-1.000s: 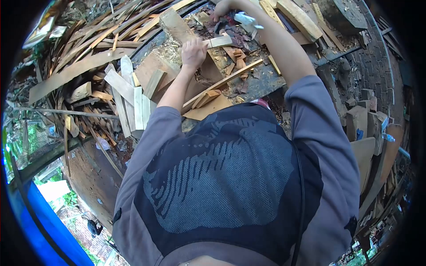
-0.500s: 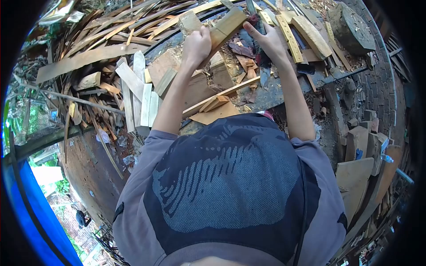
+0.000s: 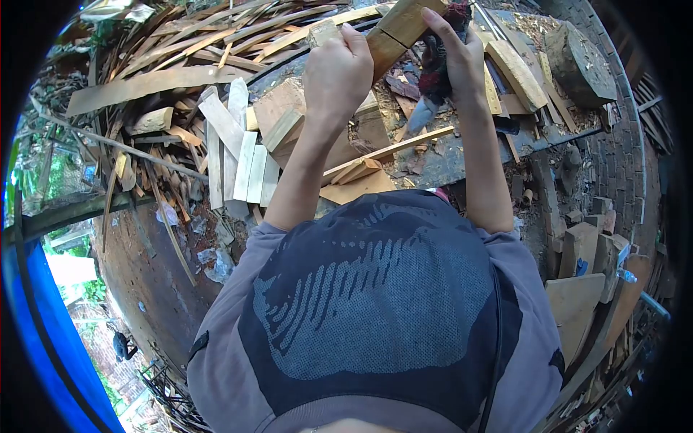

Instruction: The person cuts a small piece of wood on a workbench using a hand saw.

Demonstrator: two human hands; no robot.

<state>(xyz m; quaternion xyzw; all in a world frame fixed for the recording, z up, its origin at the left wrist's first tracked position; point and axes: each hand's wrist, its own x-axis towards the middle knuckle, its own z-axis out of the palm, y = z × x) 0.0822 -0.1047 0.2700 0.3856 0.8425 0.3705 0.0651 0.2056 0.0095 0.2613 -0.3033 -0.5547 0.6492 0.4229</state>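
Note:
A wooden block [image 3: 401, 30] with a dark line across its face is held up at the top centre, tilted toward the upper right. My left hand [image 3: 338, 78] is closed round its lower left end. On the right, my right hand [image 3: 460, 61] has its thumb against the block's upper end; its other fingers wrap a dark red and grey cloth-covered object [image 3: 435, 72] with a pale, blade-like lower end. Whether that object touches the block cannot be made out. Beneath the hands, a thin wooden strip [image 3: 404, 146] lies across the work surface [image 3: 462, 164].
Long wooden strips [image 3: 162, 86] are heaped at the upper left, beside pale short boards [image 3: 249, 169]. A thick log piece [image 3: 577, 65] stands at the upper right, near a squared timber [image 3: 516, 76]. Boards [image 3: 575, 303] lean at the right.
Both hands and the block have risen and come nearer the camera. The block has shifted right, and more of the cloth-covered object shows beside my right hand.

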